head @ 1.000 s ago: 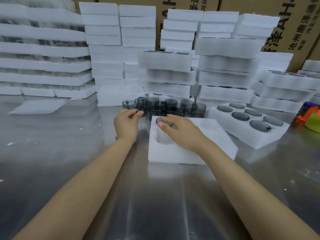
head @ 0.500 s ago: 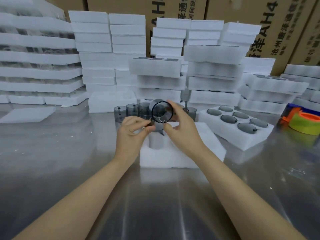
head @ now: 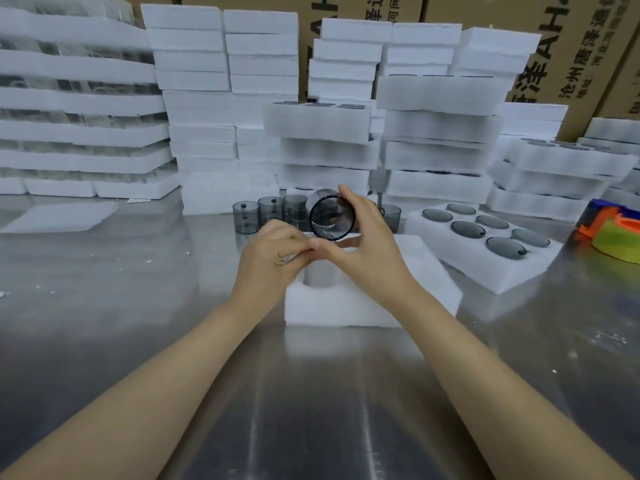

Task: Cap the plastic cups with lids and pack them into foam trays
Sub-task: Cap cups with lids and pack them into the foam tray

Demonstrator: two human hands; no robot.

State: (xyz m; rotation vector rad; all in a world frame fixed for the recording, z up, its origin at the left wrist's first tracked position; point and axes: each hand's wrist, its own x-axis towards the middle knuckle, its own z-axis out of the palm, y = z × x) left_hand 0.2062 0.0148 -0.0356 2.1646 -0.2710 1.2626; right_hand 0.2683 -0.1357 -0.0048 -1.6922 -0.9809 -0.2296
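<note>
**A:** Your right hand (head: 367, 244) has its grip clamped on one cup (head: 331, 219). The thumb is under the rim and the fingers curve over the top. The cup is tipped on its side, so a round end faces you.

**B:** The cup is smoky grey and see-through, with a dark ring round that end. You hold it in the air just above the far edge of the foam tray (head: 349, 306). I cannot tell whether a lid sits on it.

**A:** Your left hand (head: 273, 252) is at the cup's lower edge, fingers curled in and touching your right thumb. I cannot tell whether that grip pinches anything.

**B:** The foam tray is white and lies flat on the shiny metal desk (head: 311, 393). A round pocket (head: 320, 277) shows at its left end, below your left hand.

**A:** Just behind the foam tray stand loose cups (head: 246, 218) in a row, upright and the same grey.

**B:** To the right of the foam tray lies a filled tray (head: 460, 263). It holds six cups, each topped by a grey lid (head: 468, 229). Farther right is a bright object (head: 616, 233) in orange, blue and yellow-green.

**A:** Well behind the foam tray rise white foam stacks (head: 440, 95), with cardboard boxes (head: 571, 46) behind those.
</note>
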